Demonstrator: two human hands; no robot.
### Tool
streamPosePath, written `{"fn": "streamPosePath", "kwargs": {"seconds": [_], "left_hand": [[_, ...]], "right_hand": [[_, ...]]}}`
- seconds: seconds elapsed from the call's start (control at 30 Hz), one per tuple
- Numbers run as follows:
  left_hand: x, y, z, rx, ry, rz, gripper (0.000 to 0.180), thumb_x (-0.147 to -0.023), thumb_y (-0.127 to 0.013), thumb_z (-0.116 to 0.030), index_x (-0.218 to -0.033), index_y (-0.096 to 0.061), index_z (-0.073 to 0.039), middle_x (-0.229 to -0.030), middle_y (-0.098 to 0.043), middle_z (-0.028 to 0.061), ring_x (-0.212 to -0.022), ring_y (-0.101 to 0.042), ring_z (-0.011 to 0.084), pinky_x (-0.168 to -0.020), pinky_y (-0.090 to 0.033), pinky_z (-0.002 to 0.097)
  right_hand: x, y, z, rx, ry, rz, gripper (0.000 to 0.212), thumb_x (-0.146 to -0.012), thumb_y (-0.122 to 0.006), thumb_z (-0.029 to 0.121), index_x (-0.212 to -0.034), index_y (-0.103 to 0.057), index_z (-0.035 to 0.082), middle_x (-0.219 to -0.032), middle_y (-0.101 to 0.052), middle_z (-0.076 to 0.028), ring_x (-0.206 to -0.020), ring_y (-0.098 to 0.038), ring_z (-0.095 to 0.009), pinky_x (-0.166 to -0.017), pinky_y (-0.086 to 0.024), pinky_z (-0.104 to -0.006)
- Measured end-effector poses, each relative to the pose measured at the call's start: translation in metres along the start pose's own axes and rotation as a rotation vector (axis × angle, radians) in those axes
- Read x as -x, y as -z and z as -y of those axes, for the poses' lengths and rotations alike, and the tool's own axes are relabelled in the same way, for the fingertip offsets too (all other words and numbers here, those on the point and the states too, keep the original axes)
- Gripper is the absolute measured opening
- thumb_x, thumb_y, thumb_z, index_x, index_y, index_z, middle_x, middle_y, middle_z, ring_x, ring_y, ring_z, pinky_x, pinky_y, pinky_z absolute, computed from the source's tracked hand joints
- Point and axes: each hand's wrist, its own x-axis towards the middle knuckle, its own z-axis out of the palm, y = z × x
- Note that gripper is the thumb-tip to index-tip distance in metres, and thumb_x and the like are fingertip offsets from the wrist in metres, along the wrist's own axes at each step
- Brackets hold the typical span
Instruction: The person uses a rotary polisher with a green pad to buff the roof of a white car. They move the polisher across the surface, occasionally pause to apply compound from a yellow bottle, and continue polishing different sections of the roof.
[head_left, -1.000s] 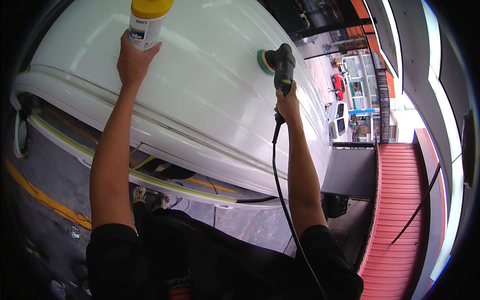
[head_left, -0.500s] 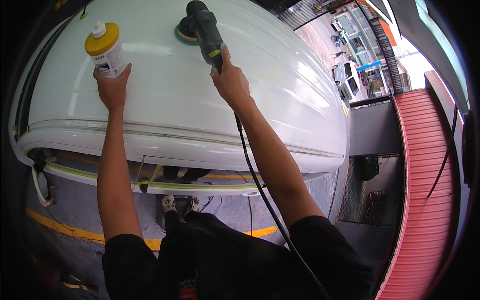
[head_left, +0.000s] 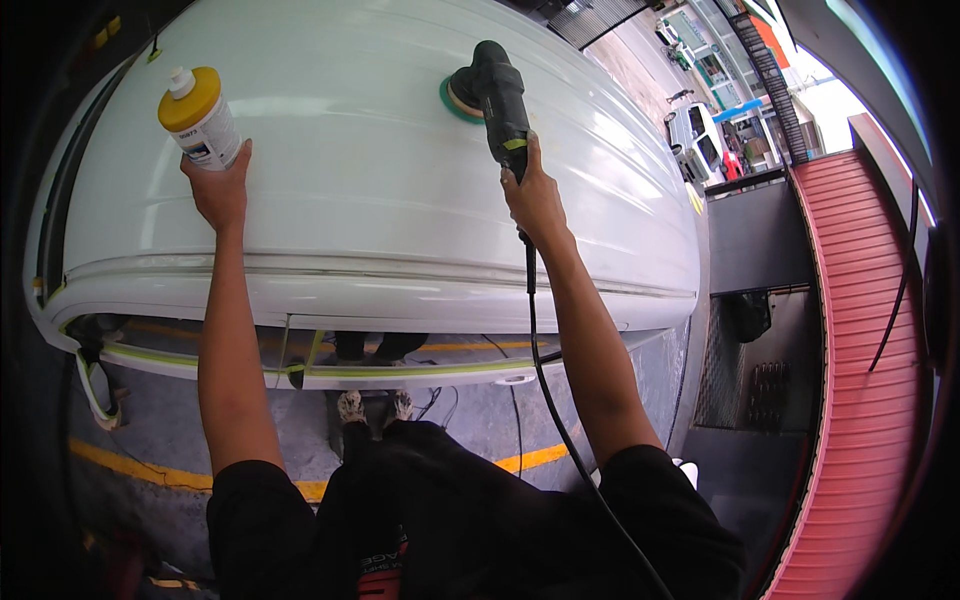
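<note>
Wrapped around the lower part of a white plastic bottle (head_left: 212, 140) with a yellow top and white nozzle is my left hand (head_left: 217, 190). The bottle tilts slightly left above a white vehicle roof (head_left: 340, 170). My right hand (head_left: 537, 200) grips the rear handle of a black polisher (head_left: 497, 95). Its green-edged round pad (head_left: 458, 100) is at the roof surface; whether it spins I cannot tell. A black power cord (head_left: 545, 370) runs from the handle down past my right arm.
Green masking tape (head_left: 410, 371) lines the vehicle's window edge. A side mirror (head_left: 98, 390) juts out at left. My feet (head_left: 352, 406) stand on a dark raised platform above a grey floor with a yellow line (head_left: 140, 464). A red corrugated roof (head_left: 870, 380) lies at right.
My right hand and the polisher have moved right across the roof and slightly nearer to me. The bottle in my left hand has shifted a little left and nearer.
</note>
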Motion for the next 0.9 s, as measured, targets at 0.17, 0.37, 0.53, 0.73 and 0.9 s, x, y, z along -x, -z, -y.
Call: {"fn": "streamPosePath", "kwargs": {"seconds": [0.17,0.37,0.53,0.73,0.9], "left_hand": [[0.003,-0.003,-0.001,0.035,-0.027,-0.004,0.109,-0.074,-0.094,-0.055,-0.149,-0.038,0.001,-0.14,-0.063,0.0233,-0.129,-0.064,0.0409,-0.11,-0.049,0.0478],[0.0,0.0,0.003,0.031,-0.016,0.048,0.106,-0.076,-0.094,-0.049,-0.149,-0.036,0.002,-0.141,-0.062,0.0234,-0.131,-0.063,0.0397,-0.111,-0.049,0.048],[-0.003,-0.002,0.002,0.059,-0.067,0.012,0.104,-0.076,-0.095,-0.045,-0.147,-0.036,0.002,-0.14,-0.063,0.0234,-0.129,-0.064,0.039,-0.11,-0.05,0.0474],[0.002,-0.005,0.0,0.07,-0.043,0.024,0.105,-0.075,-0.095,-0.045,-0.149,-0.035,0.0,-0.14,-0.063,0.0226,-0.129,-0.063,0.0394,-0.11,-0.05,0.0476],[0.001,-0.001,-0.005,0.057,-0.021,0.003,0.106,-0.075,-0.095,-0.044,-0.15,-0.034,0.0,-0.14,-0.063,0.0224,-0.129,-0.064,0.0397,-0.11,-0.05,0.0487]], "right_hand": [[0.01,-0.013,0.02,0.026,0.046,-0.002,0.085,-0.103,-0.058,0.026,-0.171,-0.009,0.014,-0.093,-0.074,-0.031,-0.084,-0.075,-0.048,-0.076,-0.058,-0.0552],[0.011,-0.032,0.062,0.052,0.195,0.003,0.082,-0.101,-0.063,0.029,-0.171,-0.02,0.02,-0.092,-0.075,-0.026,-0.087,-0.075,-0.045,-0.079,-0.057,-0.055],[0.008,-0.027,0.059,0.026,0.15,0.026,0.082,-0.101,-0.064,0.03,-0.171,-0.021,0.024,-0.094,-0.076,-0.025,-0.089,-0.075,-0.045,-0.081,-0.057,-0.054],[0.011,-0.002,-0.004,0.044,0.044,-0.049,0.081,-0.103,-0.061,0.03,-0.171,-0.018,0.021,-0.097,-0.075,-0.031,-0.09,-0.073,-0.051,-0.081,-0.056,-0.0574],[0.009,0.006,-0.013,0.018,-0.084,-0.06,0.085,-0.102,-0.06,0.028,-0.171,-0.012,0.018,-0.093,-0.075,-0.026,-0.083,-0.075,-0.044,-0.076,-0.059,-0.054]]}}
